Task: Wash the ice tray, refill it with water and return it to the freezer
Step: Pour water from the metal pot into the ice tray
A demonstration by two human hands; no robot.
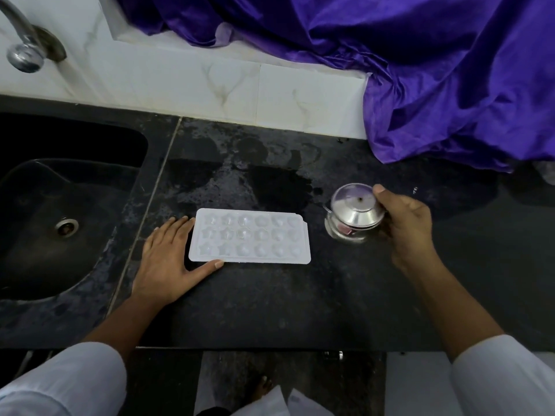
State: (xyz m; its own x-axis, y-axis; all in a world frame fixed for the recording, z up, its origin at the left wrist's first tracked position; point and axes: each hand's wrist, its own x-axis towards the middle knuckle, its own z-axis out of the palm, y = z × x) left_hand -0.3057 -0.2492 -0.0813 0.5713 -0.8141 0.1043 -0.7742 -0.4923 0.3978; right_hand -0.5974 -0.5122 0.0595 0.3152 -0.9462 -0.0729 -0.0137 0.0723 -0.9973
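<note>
A white plastic ice tray (250,236) with three rows of star and round moulds lies flat on the black counter (270,301), in the middle of the view. My left hand (168,259) rests flat on the counter against the tray's left edge, thumb under its near corner, fingers spread. To the right of the tray stands a small steel tumbler (354,213), tilted with its shiny base facing up towards me. My right hand (405,226) grips that tumbler from the right side.
A dark sink (60,211) with a round drain lies at the left, under a steel tap (22,46). Wet patches darken the counter behind the tray. Purple cloth (420,70) drapes over the back right. White tiles line the wall.
</note>
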